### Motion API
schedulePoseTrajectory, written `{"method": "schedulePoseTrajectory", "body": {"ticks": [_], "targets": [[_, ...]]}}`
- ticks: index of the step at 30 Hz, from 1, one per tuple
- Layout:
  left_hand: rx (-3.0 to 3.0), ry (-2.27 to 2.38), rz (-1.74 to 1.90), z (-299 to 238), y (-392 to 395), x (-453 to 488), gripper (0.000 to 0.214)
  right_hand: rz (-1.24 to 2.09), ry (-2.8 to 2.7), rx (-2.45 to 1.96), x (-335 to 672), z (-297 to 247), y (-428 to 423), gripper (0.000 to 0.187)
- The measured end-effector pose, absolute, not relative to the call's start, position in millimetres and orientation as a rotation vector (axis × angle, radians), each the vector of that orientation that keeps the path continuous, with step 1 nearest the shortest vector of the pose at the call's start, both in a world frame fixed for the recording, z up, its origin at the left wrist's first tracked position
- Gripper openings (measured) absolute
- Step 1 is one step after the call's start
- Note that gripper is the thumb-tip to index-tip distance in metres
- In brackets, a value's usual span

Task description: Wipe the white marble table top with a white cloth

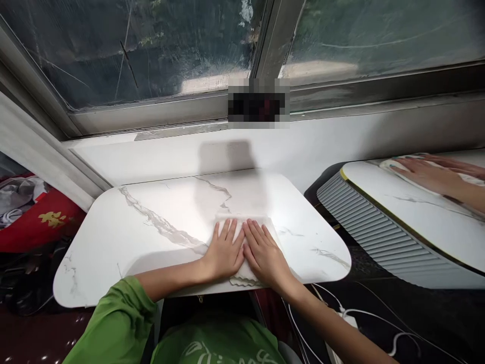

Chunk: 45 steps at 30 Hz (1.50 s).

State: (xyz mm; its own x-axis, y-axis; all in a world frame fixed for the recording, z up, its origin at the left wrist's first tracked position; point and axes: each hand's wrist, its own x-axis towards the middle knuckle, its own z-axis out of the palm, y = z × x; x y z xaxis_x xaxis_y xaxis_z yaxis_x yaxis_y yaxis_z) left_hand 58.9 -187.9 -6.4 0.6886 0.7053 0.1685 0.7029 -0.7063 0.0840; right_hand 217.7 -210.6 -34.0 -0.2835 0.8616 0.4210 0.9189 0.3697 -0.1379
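A folded white cloth (242, 225) with a wavy edge lies on a white marble-patterned table (151, 237), near its front edge. My left hand (224, 253) lies flat on the cloth's left part, fingers stretched forward. My right hand (265, 255) lies flat beside it on the cloth's right part, fingers spread slightly. The two hands touch at the thumbs. Neither hand grips anything. Most of the cloth is hidden under my hands.
A window (151, 50) and white sill (303, 146) run behind the table. Another person's hands (432, 174) rest on a cloth on a second table (417, 212) at right. Red fabric (45, 222) lies left; white cables (364, 313) trail on the dark floor.
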Motion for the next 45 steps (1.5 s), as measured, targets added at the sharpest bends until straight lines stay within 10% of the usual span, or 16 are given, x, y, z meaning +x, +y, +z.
{"method": "schedulePoseTrajectory", "body": {"ticks": [17,36,45], "targets": [[2.616,1.68,0.419,-7,-3,54,0.045,0.062,-2.146,-1.684,182,-16,1,0.053],[2.785,1.49,0.273,2,-198,-23,0.053,-0.236,-2.291,-1.386,128,-27,-199,0.054],[2.711,1.67,0.17,1,-142,-41,0.05,-0.076,-2.37,-1.334,106,-20,-131,0.051]]}}
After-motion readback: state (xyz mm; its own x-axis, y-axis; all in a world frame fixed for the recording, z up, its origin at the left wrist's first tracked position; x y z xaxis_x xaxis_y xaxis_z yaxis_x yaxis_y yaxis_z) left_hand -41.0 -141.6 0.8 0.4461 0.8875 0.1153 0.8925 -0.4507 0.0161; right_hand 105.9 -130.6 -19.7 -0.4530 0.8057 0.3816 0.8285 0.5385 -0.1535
